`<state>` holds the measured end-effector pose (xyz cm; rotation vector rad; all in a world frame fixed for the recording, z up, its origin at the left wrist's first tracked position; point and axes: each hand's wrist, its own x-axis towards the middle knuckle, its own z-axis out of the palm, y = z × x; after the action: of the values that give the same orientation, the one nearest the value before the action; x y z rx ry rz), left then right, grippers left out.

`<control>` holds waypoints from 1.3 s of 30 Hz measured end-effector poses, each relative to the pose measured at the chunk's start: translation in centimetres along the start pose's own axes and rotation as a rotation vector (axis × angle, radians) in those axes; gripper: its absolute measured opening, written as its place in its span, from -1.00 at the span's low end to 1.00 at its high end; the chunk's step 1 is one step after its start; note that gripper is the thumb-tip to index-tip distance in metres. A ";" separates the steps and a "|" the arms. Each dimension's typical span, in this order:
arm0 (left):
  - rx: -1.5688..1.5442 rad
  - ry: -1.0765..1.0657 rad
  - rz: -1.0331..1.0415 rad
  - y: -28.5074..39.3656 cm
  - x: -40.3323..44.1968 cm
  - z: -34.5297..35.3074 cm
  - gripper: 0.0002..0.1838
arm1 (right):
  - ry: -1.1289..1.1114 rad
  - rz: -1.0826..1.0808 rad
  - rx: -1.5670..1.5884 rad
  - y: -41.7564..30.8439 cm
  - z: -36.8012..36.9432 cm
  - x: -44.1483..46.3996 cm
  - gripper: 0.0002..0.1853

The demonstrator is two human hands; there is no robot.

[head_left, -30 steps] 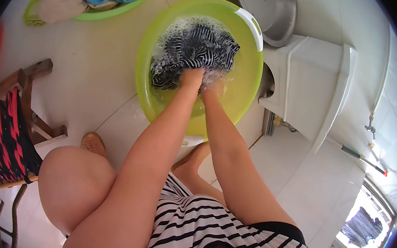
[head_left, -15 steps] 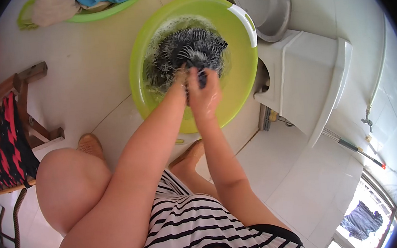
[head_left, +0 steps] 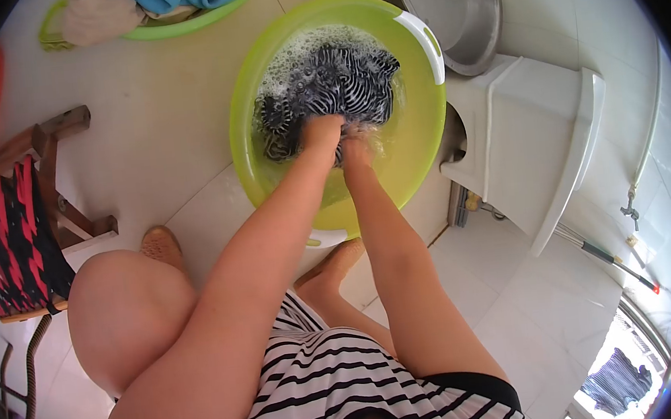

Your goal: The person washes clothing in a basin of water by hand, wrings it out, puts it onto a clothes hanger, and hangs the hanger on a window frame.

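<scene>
A black-and-white striped cloth (head_left: 348,87) lies bunched in soapy water inside a lime-green tub (head_left: 425,132) with white handles. My left hand (head_left: 322,132) is closed on the near edge of the cloth, its fingertips hidden in the fabric and water. Just to its right, my right hand (head_left: 356,149) is partly under the water at the same edge of the cloth. Its fingers are blurred by splashing, so their grip cannot be made out. Foam (head_left: 289,60) floats along the far left side of the tub.
Another green basin (head_left: 196,22) with clothes stands at the top left. A metal basin (head_left: 475,18) leans at the upper right, above a white washboard-like sink unit (head_left: 523,143). A wooden folding stool (head_left: 50,180) is at the left. My feet flank the tub's near side.
My right hand, lifted above the water half a second ago, has gone back down beside my left hand. The cloth has shifted and spread a little in the water.
</scene>
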<state>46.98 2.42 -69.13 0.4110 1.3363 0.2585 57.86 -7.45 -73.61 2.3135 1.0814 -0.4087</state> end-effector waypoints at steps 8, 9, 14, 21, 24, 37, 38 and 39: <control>-0.511 -0.424 -0.246 1.7 -1.8 0.1 -0.37 | -0.073 0.483 1.832 -3.5 -9.0 -5.1 -0.54; -0.517 -0.431 -0.247 2.2 -1.8 -0.1 -0.37 | 0.038 0.422 1.813 -4.0 -10.8 -7.4 -0.52; -0.569 -0.707 -0.249 3.8 -2.7 -2.4 -0.60 | 0.399 0.094 1.256 -8.0 -18.4 -16.0 -0.52; -0.165 -0.206 0.025 2.3 -1.4 -0.6 -0.78 | 0.723 -0.087 0.776 -5.8 -15.2 -6.5 -0.67; -0.294 -0.213 -0.030 1.1 -0.7 0.3 -0.62 | 0.742 0.223 0.737 -1.3 -12.0 -4.4 -0.64; -0.109 -0.168 -0.221 0.4 -1.1 -0.2 -0.53 | 0.111 0.055 0.091 -0.6 -0.5 -0.2 -0.40; -0.186 -0.290 -0.202 0.3 -1.1 -0.5 -0.50 | 0.009 0.385 0.759 -1.2 -1.8 -0.1 -0.38; -0.265 -0.410 -0.177 0.4 -0.9 -0.6 -0.46 | -0.107 0.707 1.427 -1.9 -2.9 0.4 -0.36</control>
<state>46.17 2.49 -68.23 0.1108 0.9131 0.1876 56.73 -4.52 -72.11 3.4988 -0.4000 -1.2401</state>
